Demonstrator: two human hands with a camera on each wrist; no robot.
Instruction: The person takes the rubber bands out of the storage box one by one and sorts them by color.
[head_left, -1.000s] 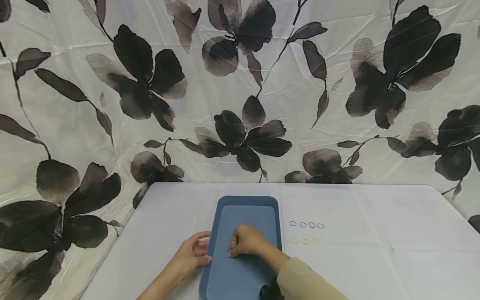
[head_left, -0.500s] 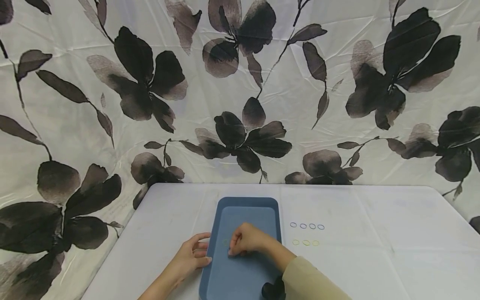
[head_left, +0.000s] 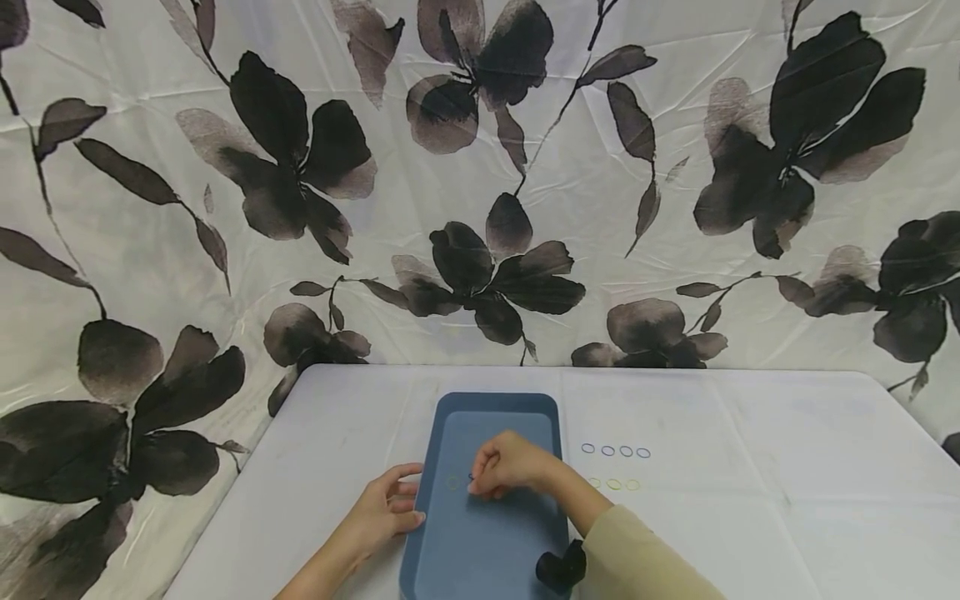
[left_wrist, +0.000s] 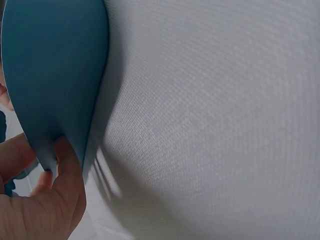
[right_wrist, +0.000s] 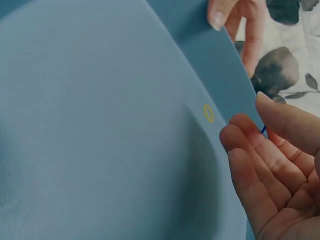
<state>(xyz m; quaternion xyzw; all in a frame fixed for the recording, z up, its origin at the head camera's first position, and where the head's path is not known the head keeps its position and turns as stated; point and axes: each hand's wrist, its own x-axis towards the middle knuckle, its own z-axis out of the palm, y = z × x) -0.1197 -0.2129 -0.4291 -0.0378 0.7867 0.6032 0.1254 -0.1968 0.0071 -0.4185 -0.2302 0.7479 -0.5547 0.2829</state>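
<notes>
My left hand [head_left: 385, 510] grips the left rim of a blue rectangular tray [head_left: 442, 567]; in the left wrist view its fingers [left_wrist: 67, 162] press against the tray's outer wall. Over the tray, my right hand [head_left: 510, 467] pinches a small blue rubber band [right_wrist: 263, 129] between thumb and fingertips. Only a short bit of that band shows, the rest being covered by the fingers. A thin yellow rubber band [right_wrist: 208, 113] lies on the tray floor near the left wall, just left of my right hand in the head view.
Right of the tray, a row of several blue rubber bands [head_left: 608, 451] lies on the white table [head_left: 750, 517]. Below it runs a row of yellow bands [head_left: 614, 484], partly behind my right wrist. A black object [head_left: 561, 567] is at the right sleeve. Floral cloth hangs behind.
My right hand has moved right and slightly away from me, and the blue band now shows at its fingertips. The yellow band in the tray is more visible. My left hand stays put.
</notes>
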